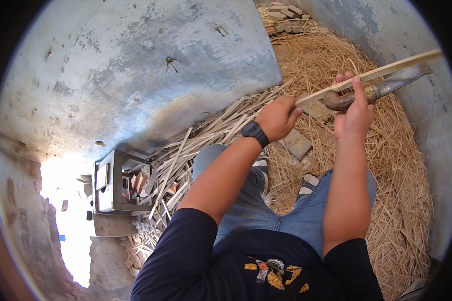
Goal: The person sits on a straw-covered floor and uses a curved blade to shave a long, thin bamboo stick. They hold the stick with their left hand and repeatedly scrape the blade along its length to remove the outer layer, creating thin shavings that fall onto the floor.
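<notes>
- Nearest my lens are 2 bare forearms rising from dark sleeves, over knees in blue jeans.
- From here I see the left hand (276,118), with a black wristwatch (255,133) on its wrist, closed around the near end of a long pale wooden strip (386,70); its fingers are curled tight on the wood.
- That strip runs up and to the right, from the left hand past the right hand toward the upper right edge of my view.
- I see the right hand (354,113) wrapped around the dark handle of a heavy knife (381,89); its fingers are pressed together over the handle, thumb side toward me.
- The knife's grey blade lies just under the strip, almost parallel to it; I cannot tell whether they touch.
- Below the hands, straw (397,165) covers the floor, and a flat block (296,144) lies on it near the left hand.
- Further left, I see a heap of split pale sticks (186,160) beside a small grey crate (116,183), against a worn grey wall (135,60).
</notes>
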{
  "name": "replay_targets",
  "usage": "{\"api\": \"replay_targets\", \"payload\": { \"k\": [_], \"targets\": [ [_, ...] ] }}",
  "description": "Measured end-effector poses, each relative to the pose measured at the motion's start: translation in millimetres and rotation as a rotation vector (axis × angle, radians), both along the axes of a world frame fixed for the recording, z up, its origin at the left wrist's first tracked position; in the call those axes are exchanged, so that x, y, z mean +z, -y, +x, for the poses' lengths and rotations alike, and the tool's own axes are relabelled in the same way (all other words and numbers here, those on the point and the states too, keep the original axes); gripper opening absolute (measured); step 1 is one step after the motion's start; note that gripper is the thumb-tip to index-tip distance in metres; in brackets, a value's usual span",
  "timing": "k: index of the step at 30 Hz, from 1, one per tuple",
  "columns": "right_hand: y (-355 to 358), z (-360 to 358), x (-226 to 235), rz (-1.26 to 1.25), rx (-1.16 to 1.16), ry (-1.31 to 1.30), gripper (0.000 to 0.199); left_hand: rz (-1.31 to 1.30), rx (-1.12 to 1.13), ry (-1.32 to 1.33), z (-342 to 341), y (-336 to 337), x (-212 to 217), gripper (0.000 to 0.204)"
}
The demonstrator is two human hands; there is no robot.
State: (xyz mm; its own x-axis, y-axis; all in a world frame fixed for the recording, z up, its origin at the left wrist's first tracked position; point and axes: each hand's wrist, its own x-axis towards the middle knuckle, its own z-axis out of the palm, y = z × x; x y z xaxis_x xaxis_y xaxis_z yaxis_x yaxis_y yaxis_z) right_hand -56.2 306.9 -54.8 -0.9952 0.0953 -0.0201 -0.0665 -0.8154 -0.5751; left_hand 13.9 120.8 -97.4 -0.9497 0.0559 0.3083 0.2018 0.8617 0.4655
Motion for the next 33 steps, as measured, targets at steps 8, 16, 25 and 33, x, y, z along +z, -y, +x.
{"api": "replay_targets", "payload": {
  "k": [8,16,25,33],
  "targets": [
    [-15.3,-22.5,-17.2,0.296,-0.259,0.191,0.047,-0.111,0.259,-0.095,21.6,69.1,52.1,0.04],
    [15.1,4.0,-29.0,1.173,-0.028,-0.179,0.035,-0.234,0.608,0.086,115.9,130.3,76.7,0.051],
    [57.0,48.5,-43.1,1.653,0.269,-0.775,0.031,-0.156,0.666,0.019,202.3,145.2,74.9,0.047],
    [67.0,57.8,-43.9,1.646,0.203,-0.822,0.024,-0.181,0.681,0.026,217.3,131.5,75.8,0.042]
  ]
}}
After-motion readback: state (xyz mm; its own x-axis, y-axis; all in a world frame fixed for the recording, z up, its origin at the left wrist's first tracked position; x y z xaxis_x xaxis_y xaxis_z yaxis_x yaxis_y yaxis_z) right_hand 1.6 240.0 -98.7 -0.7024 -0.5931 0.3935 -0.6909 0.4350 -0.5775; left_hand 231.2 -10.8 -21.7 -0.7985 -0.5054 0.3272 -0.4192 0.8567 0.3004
